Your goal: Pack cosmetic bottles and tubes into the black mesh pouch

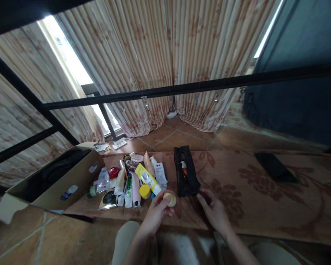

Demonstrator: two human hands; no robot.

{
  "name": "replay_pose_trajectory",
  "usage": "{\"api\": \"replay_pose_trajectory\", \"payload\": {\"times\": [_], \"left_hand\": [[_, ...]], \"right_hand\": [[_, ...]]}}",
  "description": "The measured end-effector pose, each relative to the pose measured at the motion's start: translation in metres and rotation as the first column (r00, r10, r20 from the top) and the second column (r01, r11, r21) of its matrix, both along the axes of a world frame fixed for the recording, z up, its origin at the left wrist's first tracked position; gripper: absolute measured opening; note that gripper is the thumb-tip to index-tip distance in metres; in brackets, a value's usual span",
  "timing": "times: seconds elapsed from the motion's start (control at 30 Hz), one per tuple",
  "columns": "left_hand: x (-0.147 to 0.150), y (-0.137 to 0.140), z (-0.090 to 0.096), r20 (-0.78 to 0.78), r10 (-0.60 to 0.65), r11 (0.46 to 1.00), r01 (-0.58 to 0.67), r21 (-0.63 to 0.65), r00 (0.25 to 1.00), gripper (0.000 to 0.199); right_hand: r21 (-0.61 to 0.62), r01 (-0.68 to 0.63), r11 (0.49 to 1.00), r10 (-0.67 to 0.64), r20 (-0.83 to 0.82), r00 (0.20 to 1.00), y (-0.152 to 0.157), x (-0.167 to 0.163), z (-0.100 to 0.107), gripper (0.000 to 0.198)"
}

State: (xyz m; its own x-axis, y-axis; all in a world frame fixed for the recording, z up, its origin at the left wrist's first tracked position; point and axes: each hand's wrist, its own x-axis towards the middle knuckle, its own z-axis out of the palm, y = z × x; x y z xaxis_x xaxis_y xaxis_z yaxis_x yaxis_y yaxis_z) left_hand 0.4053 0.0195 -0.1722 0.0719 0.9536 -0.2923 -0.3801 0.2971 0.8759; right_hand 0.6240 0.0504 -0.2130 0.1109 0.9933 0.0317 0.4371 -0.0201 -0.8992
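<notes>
My left hand is closed round a small round jar with a pale yellow lid, held just above the front of the long cloth-covered surface. A black pouch lies open in front of me, with a small bottle with a white top and an orange-red body inside. At the pouch's near right corner is my right hand, thumb and fingertips closed on the edge. Left of the pouch lies a pile of toiletries, among them a yellow tube, a yellow-lidded jar and a white tube.
An open cardboard box with dark contents stands at the left end. A dark phone-like slab lies on the patterned cloth to the right. A black metal bar crosses in front of the curtains.
</notes>
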Motion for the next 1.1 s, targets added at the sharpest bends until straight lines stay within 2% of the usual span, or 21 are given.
{"api": "replay_pose_trajectory", "payload": {"times": [0.2, 0.33, 0.43, 0.6, 0.67, 0.87, 1.1], "left_hand": [[-0.002, -0.004, -0.015, -0.049, -0.03, 0.999, 0.028, -0.042, 0.998, 0.048], [-0.006, -0.005, -0.022, -0.005, 0.025, 0.998, -0.025, -0.059, 1.0, 0.053], [-0.004, -0.008, -0.025, -0.01, 0.075, 0.997, -0.075, -0.024, 0.997, 0.054], [0.014, -0.014, -0.031, -0.243, 0.131, 0.99, -0.115, 0.081, 0.961, 0.052], [0.021, -0.015, -0.033, -0.282, 0.152, 0.986, -0.125, 0.11, 0.947, 0.049], [0.025, -0.021, -0.03, -0.272, 0.178, 0.98, -0.145, 0.136, 0.946, 0.043], [0.023, -0.036, -0.032, -0.209, 0.204, 0.975, -0.178, 0.134, 0.956, 0.041]], "right_hand": [[0.024, -0.036, 0.999, 0.036, -0.013, 0.999, -0.006, 0.006, -0.008, 0.039], [0.052, -0.046, 0.998, 0.049, -0.059, 0.997, -0.012, 0.009, -0.012, 0.037], [0.057, -0.053, 0.997, 0.057, -0.078, 0.995, -0.021, 0.013, -0.013, 0.036], [0.061, -0.08, 0.995, 0.084, -0.066, 0.994, -0.043, 0.023, -0.014, 0.042], [0.066, -0.07, 0.995, 0.075, -0.068, 0.995, -0.052, 0.027, -0.017, 0.045], [0.123, -0.047, 0.991, 0.052, -0.038, 0.998, -0.07, 0.029, -0.02, 0.042], [0.212, -0.091, 0.973, 0.081, 0.057, 0.995, -0.081, 0.022, -0.018, 0.035]]}}
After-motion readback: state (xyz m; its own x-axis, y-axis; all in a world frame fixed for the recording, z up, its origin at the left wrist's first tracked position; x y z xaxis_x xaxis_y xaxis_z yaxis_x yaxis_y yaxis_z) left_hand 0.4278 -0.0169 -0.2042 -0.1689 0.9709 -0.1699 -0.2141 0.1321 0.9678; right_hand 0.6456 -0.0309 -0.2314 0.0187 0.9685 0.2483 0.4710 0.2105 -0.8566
